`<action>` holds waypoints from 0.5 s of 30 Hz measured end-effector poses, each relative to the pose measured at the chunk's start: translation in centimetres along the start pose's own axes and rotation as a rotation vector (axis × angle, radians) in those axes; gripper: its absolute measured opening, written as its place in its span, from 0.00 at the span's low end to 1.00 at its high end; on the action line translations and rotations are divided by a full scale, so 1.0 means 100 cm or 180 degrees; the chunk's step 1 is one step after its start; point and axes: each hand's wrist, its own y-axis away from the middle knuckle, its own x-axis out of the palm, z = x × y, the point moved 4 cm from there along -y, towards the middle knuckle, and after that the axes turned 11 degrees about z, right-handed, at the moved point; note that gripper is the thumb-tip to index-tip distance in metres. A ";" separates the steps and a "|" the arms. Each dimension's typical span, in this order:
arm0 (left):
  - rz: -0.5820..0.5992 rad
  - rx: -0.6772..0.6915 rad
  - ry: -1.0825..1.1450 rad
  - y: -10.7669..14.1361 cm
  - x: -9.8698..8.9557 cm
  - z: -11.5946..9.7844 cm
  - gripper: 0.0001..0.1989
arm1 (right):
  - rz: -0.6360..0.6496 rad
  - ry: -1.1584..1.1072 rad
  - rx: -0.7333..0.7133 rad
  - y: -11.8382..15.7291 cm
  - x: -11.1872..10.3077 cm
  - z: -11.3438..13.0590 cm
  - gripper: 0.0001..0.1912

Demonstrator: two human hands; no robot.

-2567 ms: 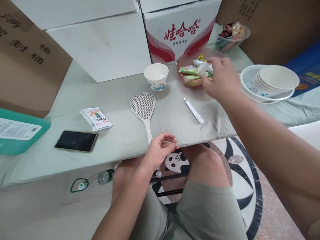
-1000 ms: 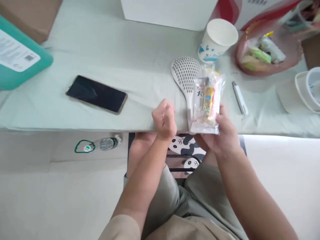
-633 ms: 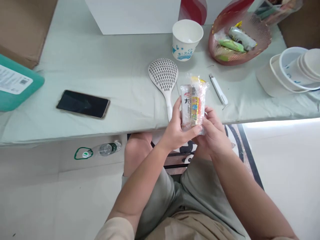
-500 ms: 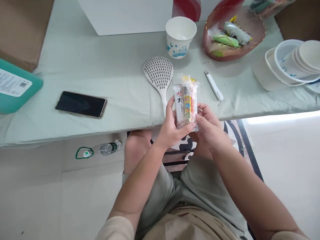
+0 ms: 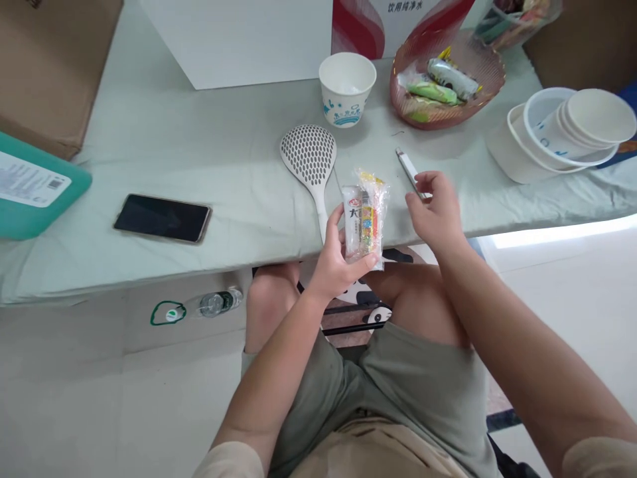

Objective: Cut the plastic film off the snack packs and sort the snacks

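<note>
Several wrapped snacks (image 5: 365, 222) in clear and coloured plastic are held at the table's front edge by my left hand (image 5: 341, 259), its thumb across their lower end. My right hand (image 5: 435, 209) is over the lower part of a white utility knife (image 5: 408, 164), thumb and fingers apart, with nothing seen between them. The knife lies on the green cloth. Left of the snacks lies a grey-white slotted ladle (image 5: 309, 156), its handle pointing toward my left hand. A paper cup (image 5: 347, 89) with blue print stands behind it.
A pink bowl (image 5: 482, 86) of wrapped snacks stands at the back, with stacked white tubs and cups (image 5: 535, 149) on the right. On the left are a phone (image 5: 162, 218), a green container (image 5: 44, 192) and a cardboard box (image 5: 54, 73). A bottle (image 5: 219, 303) lies below.
My right hand has let go of the snacks and moved right and up to the utility knife, its fingers now apart. My left hand still holds the snacks. The view has shifted slightly.
</note>
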 end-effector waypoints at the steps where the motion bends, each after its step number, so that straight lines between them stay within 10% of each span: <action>1: -0.0030 -0.0020 0.0009 0.001 -0.001 0.001 0.53 | -0.0059 0.0225 -0.0015 -0.007 0.001 -0.004 0.17; 10: -0.0024 0.0122 -0.0262 -0.007 -0.004 0.009 0.54 | 0.0191 0.1166 0.0270 -0.026 0.017 -0.020 0.22; 15: 0.0245 0.0338 -0.0839 -0.016 0.000 0.008 0.58 | 0.0062 0.0545 0.0278 -0.019 0.006 -0.026 0.23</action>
